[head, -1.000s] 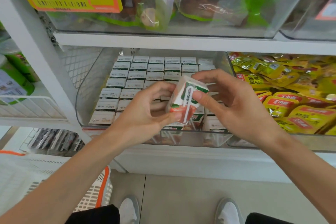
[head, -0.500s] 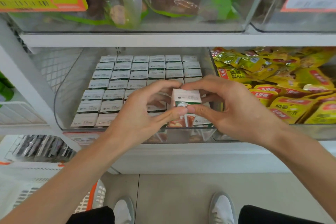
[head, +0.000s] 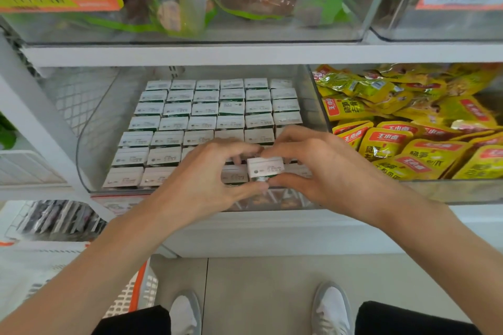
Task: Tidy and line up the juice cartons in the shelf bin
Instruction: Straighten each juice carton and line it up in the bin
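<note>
A juice carton [head: 265, 167] is held at the shelf bin's [head: 92, 149] front row, apparently raised, pinched by fingers of the left hand [head: 209, 182] and right hand [head: 329, 168]. Tiled floor [head: 261, 280] is seen below the bin.

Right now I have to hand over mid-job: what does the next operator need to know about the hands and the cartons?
Left hand and right hand: both pinch one juice carton, upright, standing higher than its neighbours near the front of the clear bin.
Done: the back rows of cartons stand in neat lines.
Left: seat the held carton level with its neighbours, then probably square up the front rows, which the hands partly hide.
</note>
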Demonstrator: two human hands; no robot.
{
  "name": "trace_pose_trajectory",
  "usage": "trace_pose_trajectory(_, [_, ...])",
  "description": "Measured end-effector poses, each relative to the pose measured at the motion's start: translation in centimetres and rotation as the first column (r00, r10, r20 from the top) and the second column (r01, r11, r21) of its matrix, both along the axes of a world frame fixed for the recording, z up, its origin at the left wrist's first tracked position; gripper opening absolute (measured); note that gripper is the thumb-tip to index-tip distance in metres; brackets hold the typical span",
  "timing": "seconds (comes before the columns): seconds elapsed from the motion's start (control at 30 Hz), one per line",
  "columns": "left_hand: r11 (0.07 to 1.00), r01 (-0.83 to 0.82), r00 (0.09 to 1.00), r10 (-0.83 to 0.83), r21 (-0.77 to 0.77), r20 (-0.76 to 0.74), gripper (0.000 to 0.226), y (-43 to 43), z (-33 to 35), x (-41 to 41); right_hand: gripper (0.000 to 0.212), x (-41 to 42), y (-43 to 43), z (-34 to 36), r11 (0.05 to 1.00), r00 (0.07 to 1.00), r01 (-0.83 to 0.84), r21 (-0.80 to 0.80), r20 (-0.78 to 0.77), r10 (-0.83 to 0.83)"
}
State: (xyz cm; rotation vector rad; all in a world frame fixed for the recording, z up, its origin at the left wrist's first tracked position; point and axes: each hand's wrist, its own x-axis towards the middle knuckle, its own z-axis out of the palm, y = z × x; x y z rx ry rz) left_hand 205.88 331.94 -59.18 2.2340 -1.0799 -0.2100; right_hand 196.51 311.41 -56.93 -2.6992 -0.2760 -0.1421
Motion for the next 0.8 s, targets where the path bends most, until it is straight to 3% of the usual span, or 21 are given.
trace_pose_trajectory(0.13, [1.000, 0.016, 1.000, -0.016, 0.017, 0.020, 0.057, 0.0, -0.6, 0.2, 0.029, 0.0, 0.1, 0.5, 0.998, 0.999, -0.016, -0.059, -0.042, 0.014])
trace_pose_trajectory(0.3, [1.000, 0.021, 1.000, -0.021, -0.015, 0.004, 0.043, -0.4, -0.9, 0.3, 0.027, -0.7, -0.5, 0.7, 0.980, 0.997, 0.082, 0.179, -0.014, -0.081])
trace_pose_trajectory(0.5, [1.000, 0.017, 0.999, -0.017, -0.014, 0.041, 0.030, -3.1, -0.8, -0.6, 0.037, -1.5, -0.8, 0.8, 0.941, 0.987, 0.149, 0.303, 0.007, -0.158])
trace_pose_trajectory(0.6, [0.999, 0.016, 0.998, -0.019, 0.049, 0.055, 0.042, -4.3, -0.4, -0.4, 0.038, -2.2, -1.4, 0.8, 0.938, 0.988, 0.153, 0.310, -0.070, -0.138])
trace_pose_trajectory(0.8, [0.969, 0.076, 0.983, -0.112, 0.234, 0.145, 0.044, -6.1, 0.5, 0.4, 0.024, -4.2, -1.5, 0.1, 0.964, 0.975, 0.073, 0.255, -0.220, -0.016])
